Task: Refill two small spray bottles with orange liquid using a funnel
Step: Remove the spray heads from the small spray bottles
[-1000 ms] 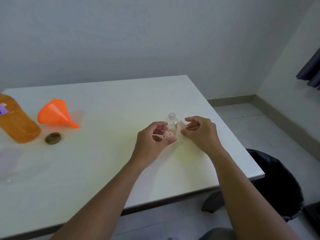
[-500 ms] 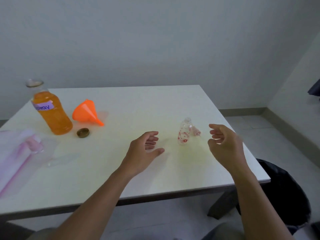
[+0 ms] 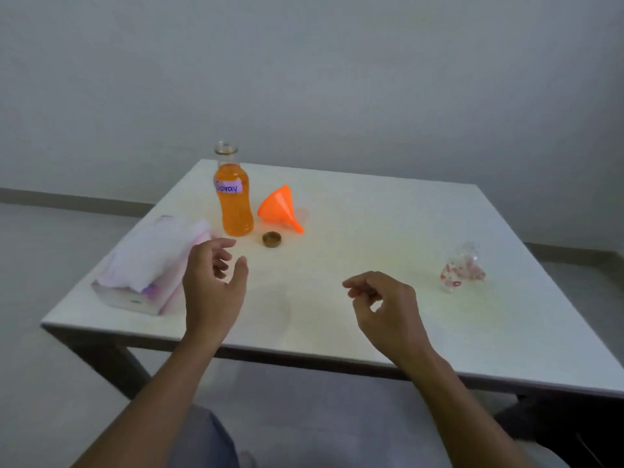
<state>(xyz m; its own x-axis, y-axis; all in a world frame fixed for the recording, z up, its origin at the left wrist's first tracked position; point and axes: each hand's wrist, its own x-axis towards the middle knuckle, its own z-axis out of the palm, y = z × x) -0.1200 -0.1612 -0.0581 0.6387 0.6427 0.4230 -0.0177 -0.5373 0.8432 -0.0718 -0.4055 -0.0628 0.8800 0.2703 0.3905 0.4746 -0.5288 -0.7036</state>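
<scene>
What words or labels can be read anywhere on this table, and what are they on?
"Spray": handwritten on the pale label stuck on the big bottle of orange liquid.
Small spray bottle: red print only, too blurred to tell any letters.
Tissue pack: purple markings, too blurred to read.
Nothing else shows text.

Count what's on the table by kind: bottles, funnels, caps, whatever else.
Bottles: 2, the big bottle and the small spray bottle
Funnels: 1, the orange funnel
Loose caps: 1, the brown cap
Tissue packs: 1, the tissue pack
Total: 5; blur beside the small spray bottle uncounted.
</scene>
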